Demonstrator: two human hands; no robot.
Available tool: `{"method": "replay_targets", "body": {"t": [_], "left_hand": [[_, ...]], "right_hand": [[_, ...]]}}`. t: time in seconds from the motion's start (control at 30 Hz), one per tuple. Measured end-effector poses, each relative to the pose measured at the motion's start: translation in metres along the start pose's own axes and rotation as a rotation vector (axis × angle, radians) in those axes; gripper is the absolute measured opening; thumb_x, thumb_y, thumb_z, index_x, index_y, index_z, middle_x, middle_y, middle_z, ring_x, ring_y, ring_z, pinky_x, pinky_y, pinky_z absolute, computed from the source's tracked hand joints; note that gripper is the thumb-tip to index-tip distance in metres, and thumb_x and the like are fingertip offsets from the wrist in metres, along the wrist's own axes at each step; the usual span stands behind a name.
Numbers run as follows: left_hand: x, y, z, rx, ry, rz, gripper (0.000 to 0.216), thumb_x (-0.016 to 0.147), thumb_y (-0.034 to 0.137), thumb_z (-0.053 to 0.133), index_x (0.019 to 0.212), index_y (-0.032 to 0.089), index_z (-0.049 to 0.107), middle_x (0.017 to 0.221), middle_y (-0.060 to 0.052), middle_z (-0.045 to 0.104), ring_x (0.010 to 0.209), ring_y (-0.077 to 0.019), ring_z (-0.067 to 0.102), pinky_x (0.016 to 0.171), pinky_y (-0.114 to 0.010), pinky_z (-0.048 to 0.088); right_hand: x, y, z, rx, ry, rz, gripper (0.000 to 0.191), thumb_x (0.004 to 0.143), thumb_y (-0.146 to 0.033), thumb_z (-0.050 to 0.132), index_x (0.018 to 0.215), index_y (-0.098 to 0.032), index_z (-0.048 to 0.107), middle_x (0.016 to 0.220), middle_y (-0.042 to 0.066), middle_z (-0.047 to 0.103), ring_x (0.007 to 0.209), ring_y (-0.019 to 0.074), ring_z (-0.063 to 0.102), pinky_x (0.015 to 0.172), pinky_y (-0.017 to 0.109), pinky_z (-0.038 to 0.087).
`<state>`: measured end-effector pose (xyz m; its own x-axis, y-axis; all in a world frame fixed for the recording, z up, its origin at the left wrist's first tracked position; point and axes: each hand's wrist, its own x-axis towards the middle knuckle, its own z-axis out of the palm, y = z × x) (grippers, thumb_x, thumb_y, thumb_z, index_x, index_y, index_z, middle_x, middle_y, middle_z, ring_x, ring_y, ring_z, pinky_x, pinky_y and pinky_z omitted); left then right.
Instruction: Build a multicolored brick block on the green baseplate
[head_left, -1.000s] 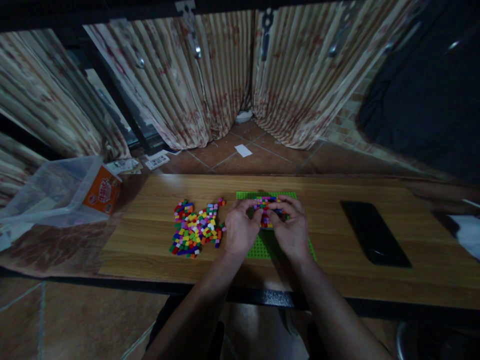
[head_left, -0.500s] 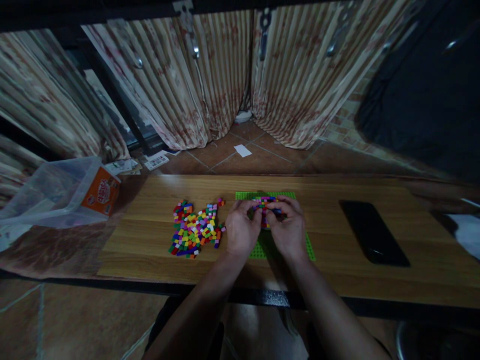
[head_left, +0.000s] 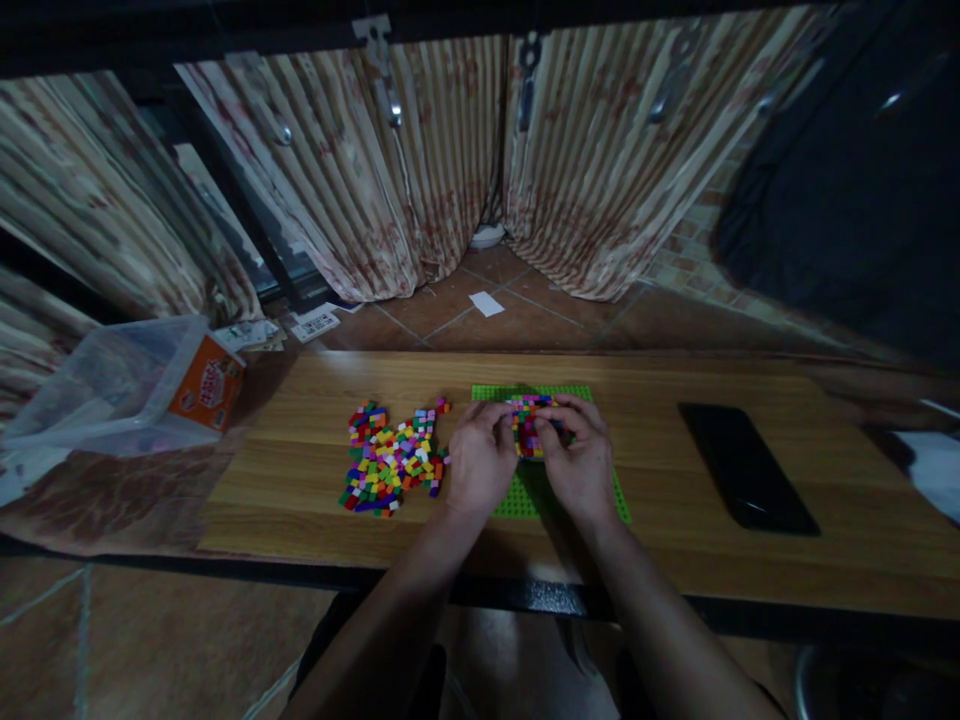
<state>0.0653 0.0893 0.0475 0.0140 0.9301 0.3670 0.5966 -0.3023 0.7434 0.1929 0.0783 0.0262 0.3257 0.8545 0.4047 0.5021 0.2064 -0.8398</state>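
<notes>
A multicoloured structure of small toy bricks (head_left: 528,436) stands on a green studded baseplate (head_left: 517,500). My left hand (head_left: 481,452) is at its left side, with thumb and index finger bent in against the bricks. From the right, my right hand (head_left: 577,450) curls round the structure, its thumb and fingers closed at the upper right part. Whether a loose brick sits between the fingertips of either hand is too small to tell. Left of the baseplate lies a spread pile of loose coloured bricks (head_left: 394,455).
On the wooden table (head_left: 285,500), a black phone-like slab (head_left: 746,465) lies to the right. A clear plastic bin (head_left: 120,385) with an orange label stands beyond the table's left end. Striped curtains (head_left: 442,180) hang behind, and papers (head_left: 315,322) lie on the floor.
My left thumb has drawn back from the middle of the brick structure, so more of it shows. My right hand stays nearly in place. The view has shifted slightly.
</notes>
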Motion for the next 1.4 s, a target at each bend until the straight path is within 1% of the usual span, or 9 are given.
{"method": "replay_targets", "body": {"t": [0.13,0.27,0.4,0.53,0.67,0.8,1.07,1.23,1.4], "left_hand": [[0.007,-0.01,-0.012,-0.014,-0.012,-0.011,0.025,0.087,0.008,0.052,0.097,0.019,0.072,0.095,-0.005,0.073,0.09,-0.0173,0.068,0.087,-0.031,0.054],[0.018,-0.032,-0.036,0.02,-0.07,-0.092,0.025,0.087,0.011,0.052,0.1,0.017,0.073,0.093,-0.006,0.074,0.087,-0.0178,0.069,0.083,-0.03,0.055],[0.03,-0.054,-0.064,0.215,-0.064,-0.177,0.029,0.085,0.009,0.05,0.098,0.017,0.074,0.099,-0.007,0.075,0.092,-0.0191,0.07,0.089,-0.03,0.053],[0.035,-0.066,-0.078,0.436,-0.093,-0.226,0.033,0.083,0.008,0.05,0.102,0.018,0.075,0.109,-0.009,0.074,0.096,-0.0222,0.069,0.089,-0.031,0.053],[0.036,-0.066,-0.077,0.524,-0.177,-0.164,0.03,0.082,0.011,0.055,0.102,0.02,0.075,0.106,-0.008,0.075,0.095,-0.0225,0.069,0.091,-0.032,0.051],[0.037,-0.058,-0.067,0.564,-0.209,-0.074,0.024,0.084,0.016,0.057,0.099,0.019,0.075,0.1,-0.008,0.075,0.098,-0.0224,0.067,0.097,-0.033,0.048],[0.039,-0.06,-0.048,0.628,-0.255,-0.033,0.029,0.083,0.014,0.055,0.106,0.018,0.073,0.108,-0.009,0.072,0.105,-0.0233,0.063,0.101,-0.035,0.045],[0.04,-0.059,-0.048,0.658,-0.3,-0.04,0.029,0.085,0.01,0.05,0.098,0.017,0.074,0.103,-0.011,0.072,0.102,-0.0232,0.063,0.097,-0.034,0.046],[0.029,-0.048,-0.051,0.69,-0.337,0.005,0.024,0.085,0.015,0.051,0.093,0.019,0.074,0.098,-0.009,0.072,0.097,-0.0243,0.063,0.092,-0.036,0.047]], "right_hand": [[0.001,0.0,-0.003,0.028,0.038,-0.006,0.017,0.086,-0.03,0.058,0.087,-0.022,0.073,0.108,0.009,0.065,0.106,0.0228,0.06,0.097,0.044,0.046],[0.003,0.001,-0.006,0.04,0.095,0.007,0.018,0.086,-0.033,0.058,0.086,-0.021,0.072,0.104,0.009,0.067,0.104,0.0232,0.062,0.094,0.044,0.048],[0.005,0.007,-0.01,0.032,0.11,0.009,0.021,0.086,-0.035,0.058,0.087,-0.02,0.072,0.102,0.009,0.067,0.102,0.0233,0.062,0.094,0.044,0.048],[0.005,0.011,-0.011,0.013,0.101,0.022,0.022,0.086,-0.036,0.059,0.085,-0.019,0.073,0.102,0.009,0.068,0.101,0.0237,0.063,0.093,0.044,0.049],[0.005,0.01,-0.01,0.013,0.085,0.031,0.022,0.085,-0.036,0.059,0.085,-0.019,0.073,0.101,0.009,0.069,0.099,0.0235,0.064,0.092,0.044,0.049],[0.006,0.009,-0.01,0.021,0.071,0.042,0.023,0.085,-0.036,0.059,0.085,-0.019,0.073,0.099,0.009,0.069,0.098,0.0238,0.064,0.091,0.044,0.049],[0.006,0.008,-0.012,0.03,0.074,0.032,0.022,0.085,-0.036,0.059,0.084,-0.019,0.073,0.099,0.009,0.07,0.097,0.0233,0.065,0.091,0.043,0.049],[0.007,0.007,-0.013,0.028,0.085,0.03,0.021,0.085,-0.036,0.059,0.082,-0.019,0.072,0.095,0.008,0.071,0.094,0.0225,0.065,0.089,0.042,0.05],[0.007,0.007,-0.013,0.039,0.076,0.016,0.02,0.085,-0.034,0.058,0.083,-0.02,0.072,0.095,0.008,0.071,0.093,0.0219,0.065,0.088,0.041,0.05]]}}
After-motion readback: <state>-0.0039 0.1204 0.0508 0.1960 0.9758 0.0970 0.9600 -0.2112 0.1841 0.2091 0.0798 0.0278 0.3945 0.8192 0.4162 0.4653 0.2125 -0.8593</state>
